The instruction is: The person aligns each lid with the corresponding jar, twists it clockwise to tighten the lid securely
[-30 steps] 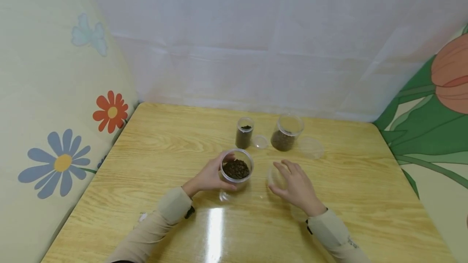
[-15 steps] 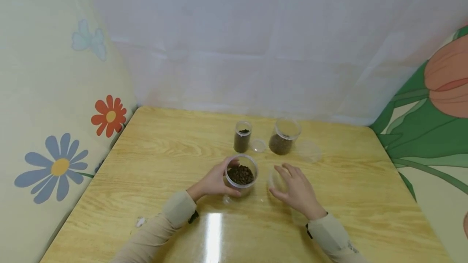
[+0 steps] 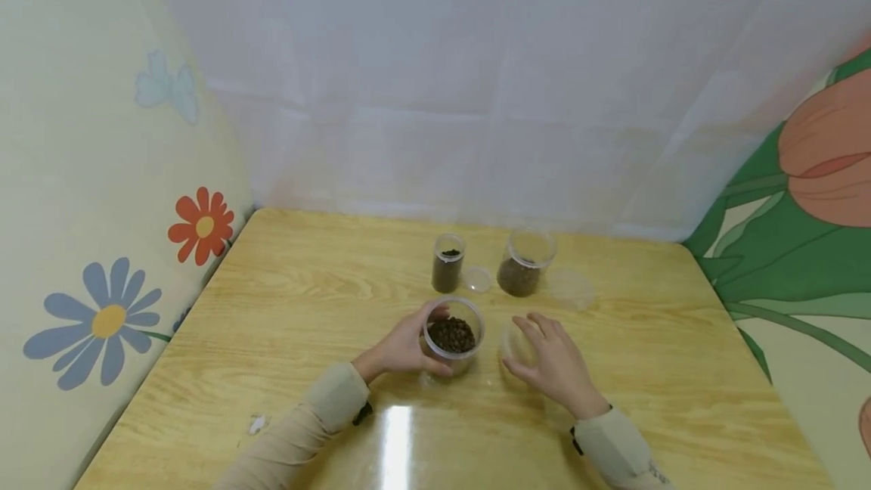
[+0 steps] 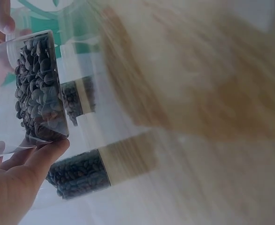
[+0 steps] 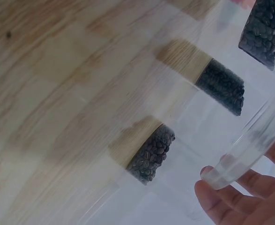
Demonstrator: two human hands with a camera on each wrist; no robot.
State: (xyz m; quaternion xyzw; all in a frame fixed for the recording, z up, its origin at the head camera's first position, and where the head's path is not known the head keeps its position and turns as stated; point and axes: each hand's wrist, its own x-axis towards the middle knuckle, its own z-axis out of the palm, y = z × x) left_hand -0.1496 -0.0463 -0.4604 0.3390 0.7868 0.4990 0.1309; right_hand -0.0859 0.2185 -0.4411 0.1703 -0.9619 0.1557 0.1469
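**Grip and Visibility Status**

The worktop [image 3: 320,278] runs past the lower edge of the head view. Your left hand [image 3: 408,346] holds a clear, uncovered jar of dark beans [image 3: 469,358], fingers and thumb curved round its side, to the left of your right hand [image 3: 561,365]; the jar partly hides your left fingers, and whether its base touches the worktop cannot be told. Behind it stand a wide jar [image 3: 532,246] and, to the left, a narrow jar [image 3: 446,276], both uncapped with dark contents.

Your right hand grips a clear lid [image 3: 510,345] by its rim. Note that this lid nearly vanishes against the wood, and the right wrist view cuts it off. A flat lid [image 3: 570,288], barely visible, lies right of the wide jar; a small lid [image 3: 478,279] lies between the two standing jars.

Near your left sleeve [image 3: 336,395] is a white scrap [image 3: 258,423], too indistinct to identify. The marking on your right sleeve [image 3: 615,441] is too small to read.
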